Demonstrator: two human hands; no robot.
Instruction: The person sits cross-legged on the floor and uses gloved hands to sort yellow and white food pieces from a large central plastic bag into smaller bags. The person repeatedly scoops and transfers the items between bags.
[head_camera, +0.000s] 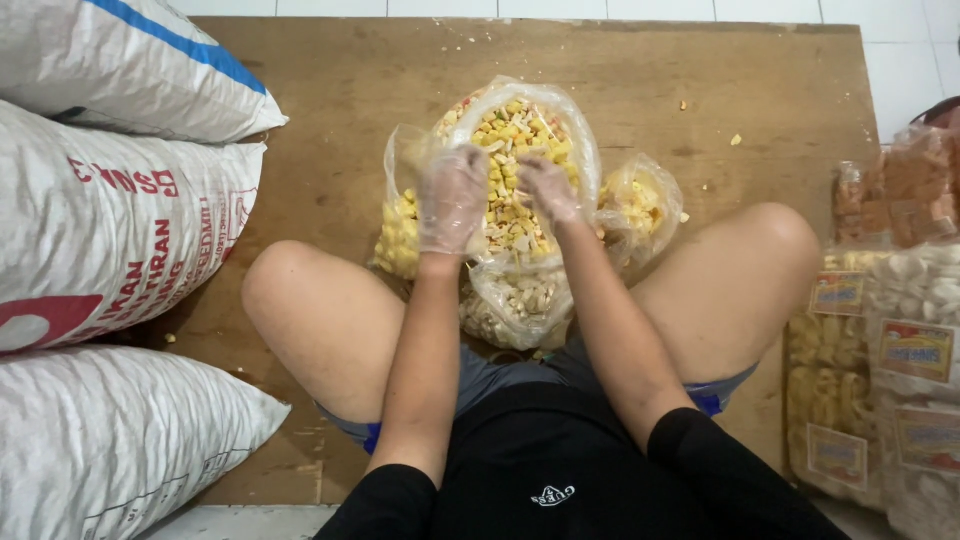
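Note:
I sit cross-legged on a wooden board (330, 90). Both hands wear thin clear plastic gloves. My left hand (452, 200) holds the rim of a clear plastic bag (570, 135) full of mixed yellow and pale snack pieces. My right hand (548, 188) is closed inside the bag's mouth, on the snack pieces. Other clear bags lie around it: one of yellow snacks (398, 240) to the left, a small one (642, 205) to the right, and one of pale pieces (520, 305) close to my lap.
Three big white woven sacks (100, 230) are stacked along the left. Packed, labelled snack bags (890, 330) stand at the right. Crumbs are scattered on the board; white floor tiles (910, 60) lie beyond it.

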